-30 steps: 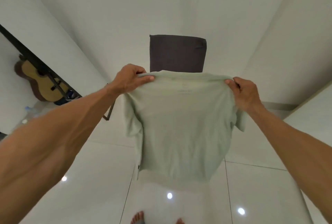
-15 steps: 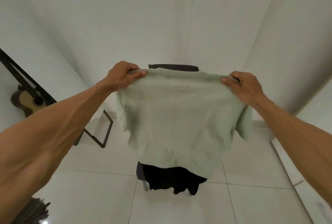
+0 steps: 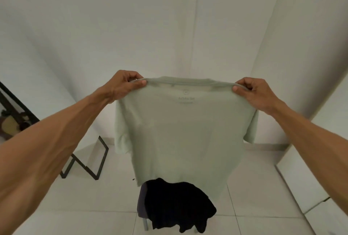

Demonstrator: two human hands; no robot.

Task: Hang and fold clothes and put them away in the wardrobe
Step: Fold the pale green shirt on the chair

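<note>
Head: left grip (image 3: pixel 124 86) + right grip (image 3: pixel 256 93) pinch 1 green tee (image 3: pixel 184 133) at shoulders; 1 black garment (image 3: pixel 177 206) below.

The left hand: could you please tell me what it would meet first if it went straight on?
The left hand grips the green T-shirt; beyond it, probably only the pale wall, though depth is unclear.

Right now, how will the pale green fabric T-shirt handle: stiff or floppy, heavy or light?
Probably floppy: the pale green fabric T-shirt hangs limp from the left hand and right hand, sleeves drooping. Likely light: two pinch grips at the shoulders hold it up.
</note>
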